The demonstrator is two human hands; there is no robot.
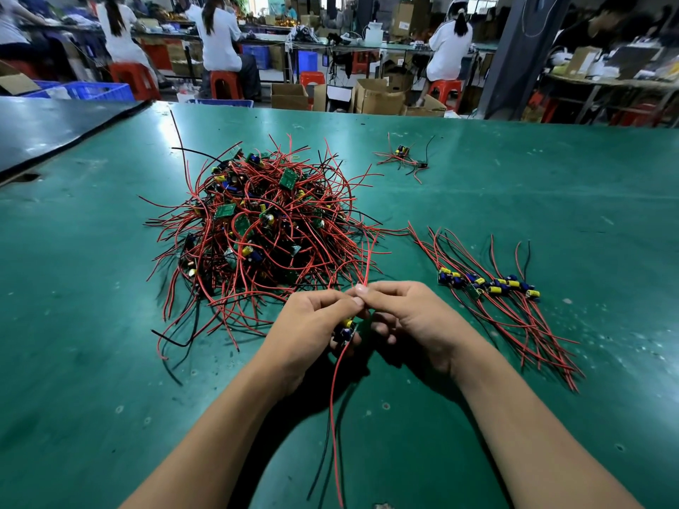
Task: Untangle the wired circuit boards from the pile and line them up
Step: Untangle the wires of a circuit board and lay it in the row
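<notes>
Board [345,330] held at centre frame.
The left grip [312,321] clasps it; the right grip [408,317] pinches its red wires [366,270] just above.

This is an electronics assembly floor in a factory. Across the top of the frame, people in white tops [220,34] sit on red plastic stools [226,84] at long workbenches [400,47]. Blue plastic crates [99,91] and open brown cardboard boxes [378,97] stand on the floor. In the foreground, a broad green-matted counter [477,178] carries a heap of red-wired circuit boards [257,222].
</notes>
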